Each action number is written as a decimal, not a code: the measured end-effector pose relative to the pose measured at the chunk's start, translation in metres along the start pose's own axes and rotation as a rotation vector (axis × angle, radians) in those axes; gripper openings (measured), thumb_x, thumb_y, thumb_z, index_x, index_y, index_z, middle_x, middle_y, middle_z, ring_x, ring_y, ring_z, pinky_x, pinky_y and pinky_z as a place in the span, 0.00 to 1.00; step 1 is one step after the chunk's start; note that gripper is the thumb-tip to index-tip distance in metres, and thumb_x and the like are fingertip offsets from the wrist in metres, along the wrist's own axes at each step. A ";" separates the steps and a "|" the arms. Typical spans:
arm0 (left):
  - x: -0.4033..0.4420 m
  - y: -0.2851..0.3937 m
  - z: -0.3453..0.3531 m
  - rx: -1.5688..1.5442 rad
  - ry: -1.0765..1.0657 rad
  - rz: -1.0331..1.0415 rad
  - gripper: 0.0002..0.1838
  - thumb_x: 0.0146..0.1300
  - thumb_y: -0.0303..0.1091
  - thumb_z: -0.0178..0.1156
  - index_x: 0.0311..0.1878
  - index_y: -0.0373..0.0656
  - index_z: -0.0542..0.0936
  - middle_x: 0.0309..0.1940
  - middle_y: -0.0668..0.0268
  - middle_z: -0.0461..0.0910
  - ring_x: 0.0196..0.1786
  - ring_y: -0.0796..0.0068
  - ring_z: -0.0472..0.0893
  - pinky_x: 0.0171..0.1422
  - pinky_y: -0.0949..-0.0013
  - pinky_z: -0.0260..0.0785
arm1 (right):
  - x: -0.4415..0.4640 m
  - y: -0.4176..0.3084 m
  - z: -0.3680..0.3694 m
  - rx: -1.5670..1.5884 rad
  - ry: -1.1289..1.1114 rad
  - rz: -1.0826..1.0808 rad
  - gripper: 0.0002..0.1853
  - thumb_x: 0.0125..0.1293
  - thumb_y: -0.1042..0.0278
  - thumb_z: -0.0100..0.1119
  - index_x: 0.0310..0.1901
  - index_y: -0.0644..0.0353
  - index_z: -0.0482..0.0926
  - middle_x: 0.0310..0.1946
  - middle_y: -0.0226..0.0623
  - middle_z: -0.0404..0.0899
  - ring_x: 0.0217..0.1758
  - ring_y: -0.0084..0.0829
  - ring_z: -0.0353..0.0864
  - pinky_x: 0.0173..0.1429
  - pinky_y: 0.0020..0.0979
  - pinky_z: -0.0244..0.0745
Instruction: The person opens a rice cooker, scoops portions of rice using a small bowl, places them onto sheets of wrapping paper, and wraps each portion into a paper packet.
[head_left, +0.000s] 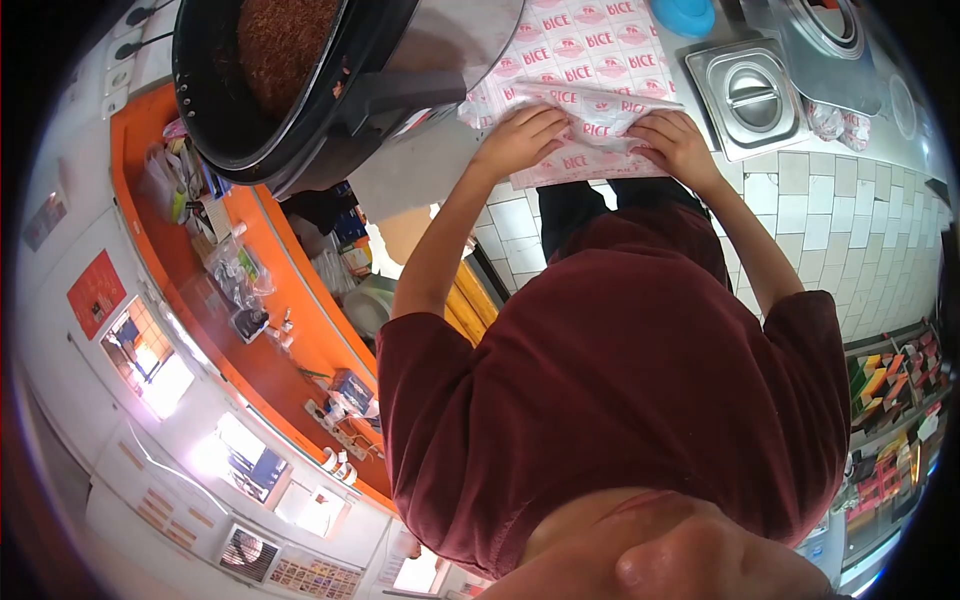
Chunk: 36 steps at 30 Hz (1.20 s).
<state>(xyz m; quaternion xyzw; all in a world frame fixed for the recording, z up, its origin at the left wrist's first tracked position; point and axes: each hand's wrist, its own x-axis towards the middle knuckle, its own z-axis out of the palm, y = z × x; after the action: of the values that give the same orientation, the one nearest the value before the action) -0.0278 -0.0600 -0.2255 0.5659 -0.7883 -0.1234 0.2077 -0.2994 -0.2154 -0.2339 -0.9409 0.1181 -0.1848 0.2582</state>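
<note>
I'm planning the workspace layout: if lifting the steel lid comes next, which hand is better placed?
Probably the right hand: the steel lid lies to its right, while the left hand is farther off. Both are on the printed paper, so the right would let go first.

L hand (522, 140) + R hand (678, 145) both gripping a folded-over flap of the red-print "RICE" paper (600, 130), one at each end, fold raised btw them. Paper is at bench (728, 25) near edge, just in front of the person's legs; more printed sheet (590, 42) runs from the fold twd far edge. R of paper, close: steel container (752, 98) w/ lid on, by near edge. Blue item (683, 15) twd far edge, cut off by frame. Wrapped bundle (838, 125) nr R end. Big blk pot (205, 100) on L, brown contents inside. Orange counter (285, 250) further L, w/ plastic bags etc.
</note>
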 end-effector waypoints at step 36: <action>0.025 0.035 0.059 0.076 0.448 -0.433 0.17 0.59 0.26 0.57 0.52 0.33 0.80 0.51 0.54 0.78 0.53 0.52 0.79 0.58 0.57 0.72 | 0.022 -0.042 0.016 -0.506 0.031 0.225 0.18 0.53 0.69 0.55 0.47 0.62 0.80 0.43 0.30 0.76 0.48 0.30 0.78 0.56 0.34 0.75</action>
<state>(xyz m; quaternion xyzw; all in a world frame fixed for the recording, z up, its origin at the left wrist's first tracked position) -0.0917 -0.0743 -0.2579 0.7410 -0.5882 -0.0073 0.3239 -0.2672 -0.1798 -0.2182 -0.9536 0.2679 -0.1339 0.0321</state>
